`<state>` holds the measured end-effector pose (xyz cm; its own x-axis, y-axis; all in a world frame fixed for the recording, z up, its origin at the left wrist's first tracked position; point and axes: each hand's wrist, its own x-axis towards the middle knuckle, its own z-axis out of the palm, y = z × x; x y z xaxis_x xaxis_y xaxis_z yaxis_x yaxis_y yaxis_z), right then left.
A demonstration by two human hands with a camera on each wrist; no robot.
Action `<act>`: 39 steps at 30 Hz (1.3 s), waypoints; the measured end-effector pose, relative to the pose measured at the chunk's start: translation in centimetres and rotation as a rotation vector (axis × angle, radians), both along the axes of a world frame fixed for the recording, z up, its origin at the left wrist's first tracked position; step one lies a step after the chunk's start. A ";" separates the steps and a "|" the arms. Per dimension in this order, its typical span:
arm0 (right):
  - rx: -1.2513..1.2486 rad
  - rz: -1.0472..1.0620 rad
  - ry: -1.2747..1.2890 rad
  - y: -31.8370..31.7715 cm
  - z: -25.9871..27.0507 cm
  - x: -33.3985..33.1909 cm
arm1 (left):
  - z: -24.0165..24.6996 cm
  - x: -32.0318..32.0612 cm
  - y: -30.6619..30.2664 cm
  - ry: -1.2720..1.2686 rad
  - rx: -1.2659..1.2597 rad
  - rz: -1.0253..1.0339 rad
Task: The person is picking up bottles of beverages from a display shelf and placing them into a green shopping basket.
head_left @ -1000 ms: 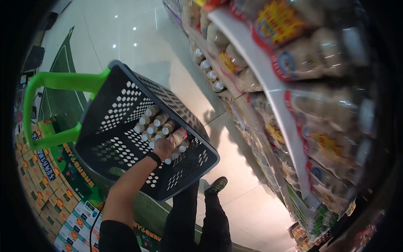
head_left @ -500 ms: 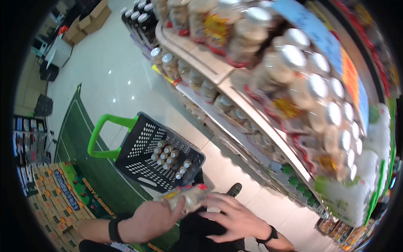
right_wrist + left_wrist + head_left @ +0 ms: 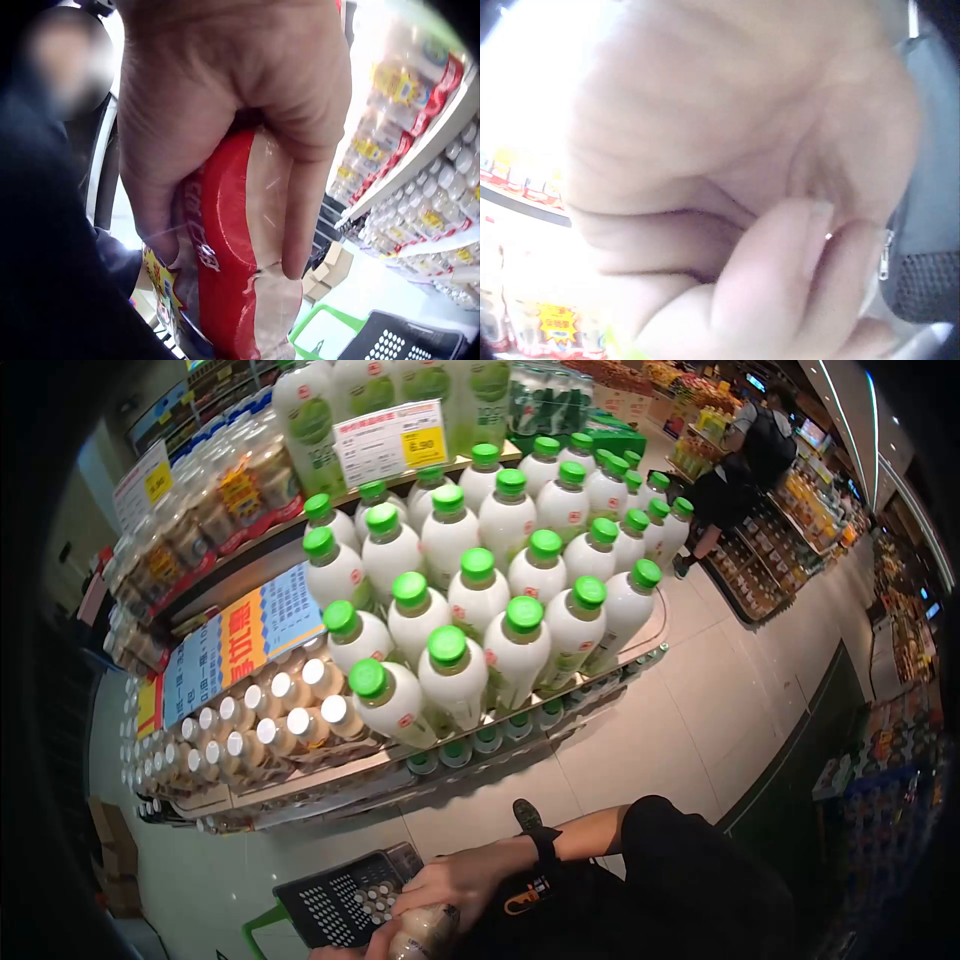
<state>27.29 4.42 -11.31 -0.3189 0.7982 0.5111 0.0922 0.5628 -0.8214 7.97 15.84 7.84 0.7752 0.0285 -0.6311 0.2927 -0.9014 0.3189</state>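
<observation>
In the head view my right hand (image 3: 465, 880) grips a shrink-wrapped pack of beige bottled drinks (image 3: 425, 935) from above, low in front of my body. The right wrist view shows the thumb and fingers spread round the pack's red and clear film (image 3: 236, 225). My left hand (image 3: 350, 952) is mostly cut off by the lower edge, its fingers against the pack's left side. In the left wrist view its fingers (image 3: 765, 274) curl towards the palm, hiding what lies between them. A dark shopping basket (image 3: 318, 890) with white-capped bottles (image 3: 375, 900) stands just beyond.
A shelf display holds white bottles with green caps (image 3: 480, 610), with beige, white-capped bottles (image 3: 265, 735) to their left. Price signs (image 3: 390, 440) stand among them. A person in dark clothes (image 3: 745, 470) is further down the aisle. Tiled floor (image 3: 640, 740) lies right of the display.
The left hand has lifted the pack out of the basket. The right hand has come from open beside the pack to gripping it. The head view has swung right towards the green-capped bottles.
</observation>
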 end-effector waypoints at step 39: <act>-0.621 0.068 -0.181 4.8 3.8 -17.1 | -21.3 -26.1 -6.7 -1.426 -0.854 1.671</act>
